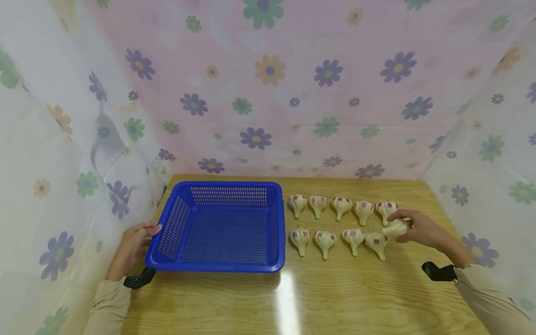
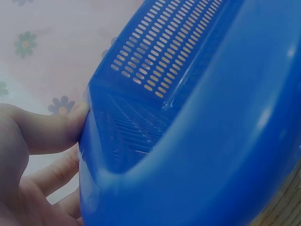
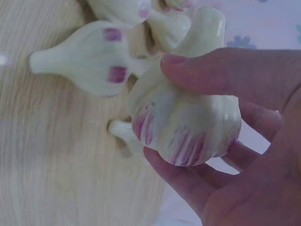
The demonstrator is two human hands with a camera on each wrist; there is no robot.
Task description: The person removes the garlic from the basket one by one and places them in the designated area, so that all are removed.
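Observation:
A blue plastic basket (image 1: 215,268) with slotted walls stands on the left of the table, its inside bare. My left hand (image 1: 133,245) grips its left rim (image 2: 89,155), thumb on the edge and fingers on the outer side. Over the right end of the garlic rows, my right hand (image 1: 423,229) holds a garlic bulb (image 1: 395,228). In the right wrist view the thumb lies across this bulb (image 3: 188,117), which has purple streaks, and the fingers reach round beneath it. Close by lie another bulb (image 1: 377,243) in the front row and one (image 1: 386,209) in the back row.
Several more white-and-purple garlic bulbs (image 1: 325,240) lie in two rows right of the basket. The wooden table (image 1: 335,298) ends at flower-patterned cloth (image 1: 293,116) behind and on both sides.

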